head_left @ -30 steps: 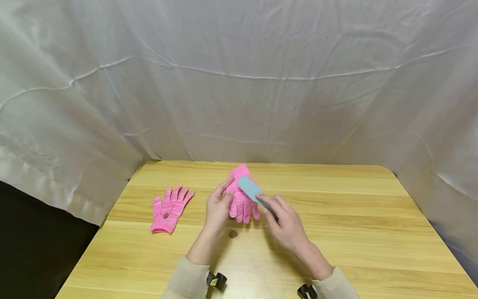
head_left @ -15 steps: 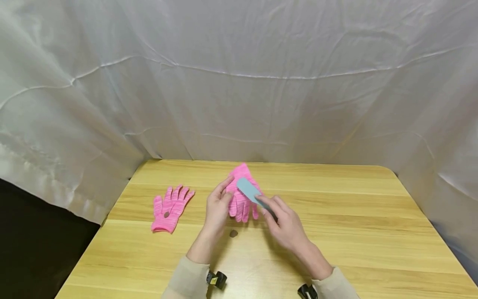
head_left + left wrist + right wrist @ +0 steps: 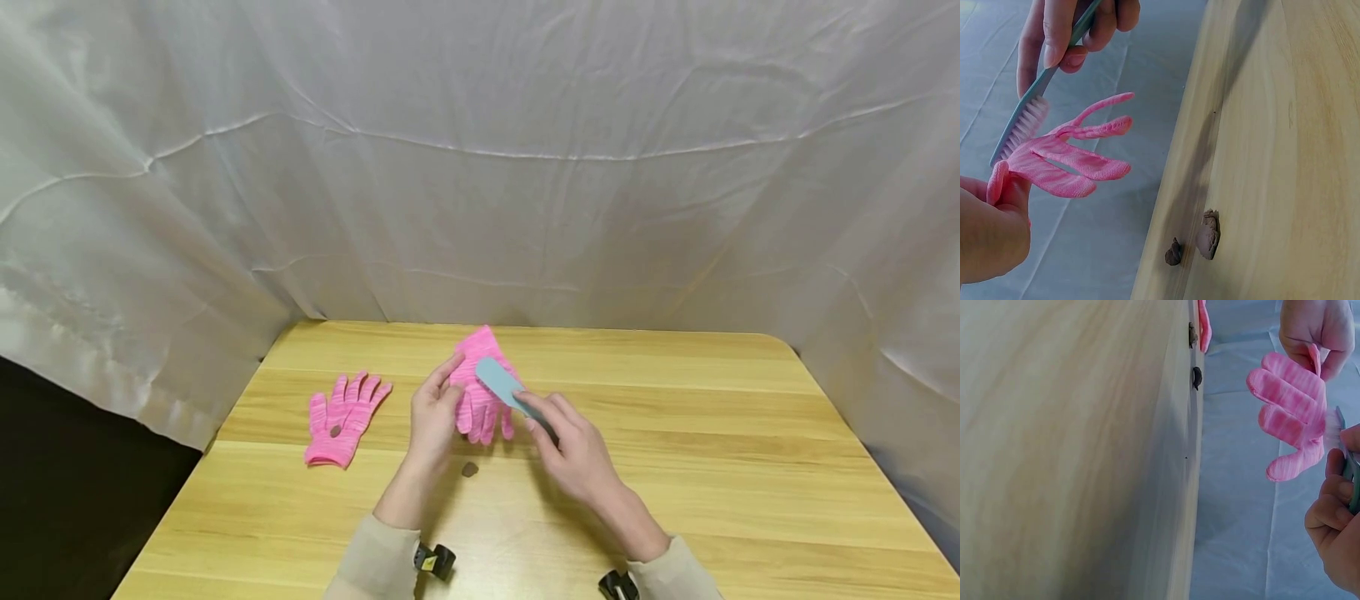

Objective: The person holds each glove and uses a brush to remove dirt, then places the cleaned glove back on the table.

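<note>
My left hand (image 3: 433, 417) pinches a pink knitted glove (image 3: 474, 342) above the table, its fingers hanging toward me in the head view. My right hand (image 3: 573, 446) grips the handle of a blue-grey brush (image 3: 497, 379). White bristles (image 3: 1025, 125) face the glove and touch it near the left thumb, as the left wrist view shows. From the right wrist view, the same glove (image 3: 1291, 394) has its fingers spread, with the brush partly hidden behind the right fingers.
A second pink glove (image 3: 348, 412) lies flat at the table's left, a brown spot (image 3: 335, 432) on it. A small brown lump (image 3: 469, 469) sits on the wooden table (image 3: 712, 467) below my hands. Pale curtains (image 3: 480, 208) surround the table.
My left hand and the held glove have shifted slightly left. The brush has moved a little across the glove, while my right hand stays nearly in place.
</note>
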Demonstrator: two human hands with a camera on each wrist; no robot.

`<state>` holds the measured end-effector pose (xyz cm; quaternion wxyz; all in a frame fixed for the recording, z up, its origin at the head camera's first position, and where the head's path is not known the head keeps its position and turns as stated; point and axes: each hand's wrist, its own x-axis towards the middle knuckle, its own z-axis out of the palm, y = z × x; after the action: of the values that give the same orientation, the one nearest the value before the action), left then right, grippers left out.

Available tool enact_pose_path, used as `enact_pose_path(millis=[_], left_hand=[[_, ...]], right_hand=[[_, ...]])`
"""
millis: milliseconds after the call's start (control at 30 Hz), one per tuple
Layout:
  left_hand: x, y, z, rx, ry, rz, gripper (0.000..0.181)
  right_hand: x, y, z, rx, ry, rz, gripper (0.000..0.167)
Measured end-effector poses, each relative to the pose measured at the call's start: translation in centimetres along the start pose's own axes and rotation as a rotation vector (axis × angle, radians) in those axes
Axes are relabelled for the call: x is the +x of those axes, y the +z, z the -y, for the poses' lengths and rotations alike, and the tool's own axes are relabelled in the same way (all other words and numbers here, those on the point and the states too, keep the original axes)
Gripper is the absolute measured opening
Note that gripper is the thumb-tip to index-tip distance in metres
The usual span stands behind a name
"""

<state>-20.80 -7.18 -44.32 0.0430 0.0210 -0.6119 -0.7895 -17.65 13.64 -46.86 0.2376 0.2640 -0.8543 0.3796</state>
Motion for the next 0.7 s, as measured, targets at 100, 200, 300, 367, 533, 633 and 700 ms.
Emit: enact_pose_path(millis=[100,200,300,367,533,633,700], left_hand=[[0.02,-0.11,-0.04,0.002,0.006,-0.001,0.050],[0.05,-0.21,-0.01,0.002,0.013,-0.001,0.050],[0.05,-0.22,-0.06,-0.002,0.009,-0.006,0.049],[0.06,-0.19,-0.10,-0.007,0.004,-0.007,0.049],[0.11,-0.16,-0.09,-0.005,-0.009,-0.004,0.050],[0.20,-0.22,-0.02,-0.005,-0.003,-0.020,0.050],[0.26,-0.24,0.03,-0.003,0.007,-0.030,0.049]], right_hand=[[0.01,-0.03,0.03,-0.001,0.000,0.000,0.045],[0.00,-0.06,0.05,0.004,-0.001,-0.002,0.044],[0.03,-0.11,0.04,0.011,-0.002,-0.010,0.044],[0.00,-0.11,-0.01,0.020,-0.003,-0.018,0.044],[-0.06,-0.21,-0.04,0.054,0.011,-0.056,0.042],[-0.01,-0.35,-0.03,0.068,0.015,-0.097,0.044],[0.05,-0.41,-0.06,0.071,0.011,-0.120,0.046]])
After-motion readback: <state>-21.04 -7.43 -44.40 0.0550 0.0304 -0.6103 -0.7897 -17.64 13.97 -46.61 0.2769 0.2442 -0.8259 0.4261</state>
